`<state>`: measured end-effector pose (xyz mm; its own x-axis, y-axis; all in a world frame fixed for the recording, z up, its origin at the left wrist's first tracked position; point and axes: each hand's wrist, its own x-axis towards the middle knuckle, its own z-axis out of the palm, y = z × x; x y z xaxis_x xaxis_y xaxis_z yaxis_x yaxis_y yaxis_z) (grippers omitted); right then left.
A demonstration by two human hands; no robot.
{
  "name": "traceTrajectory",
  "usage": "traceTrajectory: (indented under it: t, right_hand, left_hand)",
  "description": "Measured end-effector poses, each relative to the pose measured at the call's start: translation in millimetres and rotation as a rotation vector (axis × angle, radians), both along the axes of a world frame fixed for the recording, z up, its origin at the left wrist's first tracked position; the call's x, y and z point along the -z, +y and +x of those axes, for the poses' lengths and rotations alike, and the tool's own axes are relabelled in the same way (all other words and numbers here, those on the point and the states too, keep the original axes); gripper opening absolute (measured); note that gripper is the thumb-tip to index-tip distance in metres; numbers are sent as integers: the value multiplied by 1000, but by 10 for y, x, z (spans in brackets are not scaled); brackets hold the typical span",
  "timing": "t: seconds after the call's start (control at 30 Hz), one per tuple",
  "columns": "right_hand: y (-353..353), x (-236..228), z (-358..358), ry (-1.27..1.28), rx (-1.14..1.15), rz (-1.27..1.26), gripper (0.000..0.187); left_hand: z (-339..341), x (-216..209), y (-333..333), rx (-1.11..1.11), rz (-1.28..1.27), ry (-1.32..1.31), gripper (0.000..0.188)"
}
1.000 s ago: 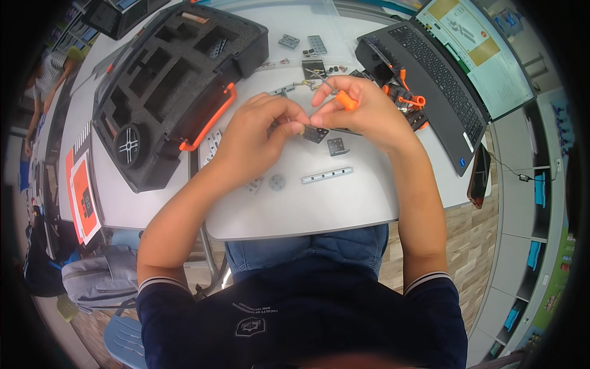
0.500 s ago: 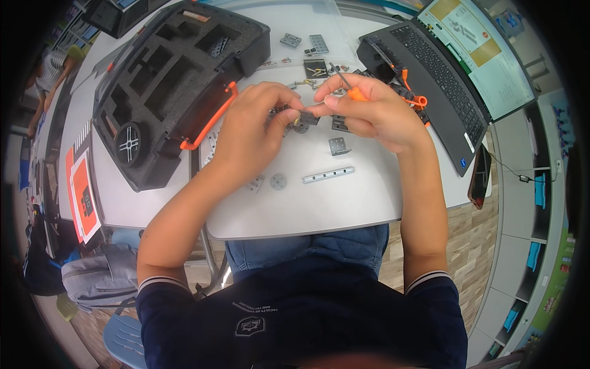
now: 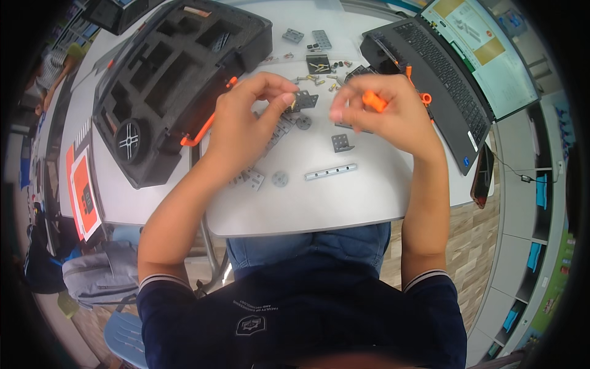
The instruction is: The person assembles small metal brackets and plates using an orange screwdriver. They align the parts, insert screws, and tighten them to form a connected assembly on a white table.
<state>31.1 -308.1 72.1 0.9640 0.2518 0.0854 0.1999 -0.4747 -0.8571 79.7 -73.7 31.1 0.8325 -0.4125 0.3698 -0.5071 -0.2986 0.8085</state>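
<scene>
My left hand (image 3: 243, 120) pinches a dark perforated metal bracket (image 3: 306, 100) between thumb and fingertips, above the white table. A small brass-coloured fastener (image 3: 293, 106) shows beside the thumb tip. To the right, apart from the bracket, my right hand (image 3: 396, 117) is curled round an orange-handled screwdriver (image 3: 374, 101); its shaft cannot be made out. Under and beside the left hand lie a round perforated disc (image 3: 303, 123) and grey perforated plates (image 3: 279, 132). An angle bracket (image 3: 342, 143), a silver slotted rail (image 3: 330, 171) and another disc (image 3: 280, 179) lie nearer me.
A black case with foam cutouts (image 3: 166, 80) and an orange handle (image 3: 201, 131) stands at the left, a black wheel (image 3: 130, 141) in its corner. An open laptop (image 3: 439, 80) is at the right. Loose screws (image 3: 316, 79) and grey plates (image 3: 321, 39) lie at the back.
My right hand has drawn away to the right from the left hand, taking the screwdriver along. The left hand still has the bracket, which now shows more fully.
</scene>
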Motion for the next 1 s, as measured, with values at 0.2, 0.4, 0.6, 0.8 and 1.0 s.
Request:
traceTrajectory:
  t: [0.2, 0.4, 0.6, 0.8, 1.0]
  right_hand:
    - [63, -13, -202, -178, -266, -559, 17]
    - [229, 80, -308, -188, -318, -655, 18]
    - [293, 93, -295, -105, -366, -783, 12]
    - [183, 21, -237, -189, -354, -380, 15]
    - [-13, -83, -155, -61, -169, -67, 17]
  left_hand:
    - [59, 7, 20, -59, -60, 50, 18]
    - [47, 11, 21, -61, -43, 28, 17]
    - [56, 19, 16, -41, -50, -8, 16]
    - [34, 41, 10, -6, -66, -19, 17]
    - [12, 17, 6, 54, -31, 38, 17]
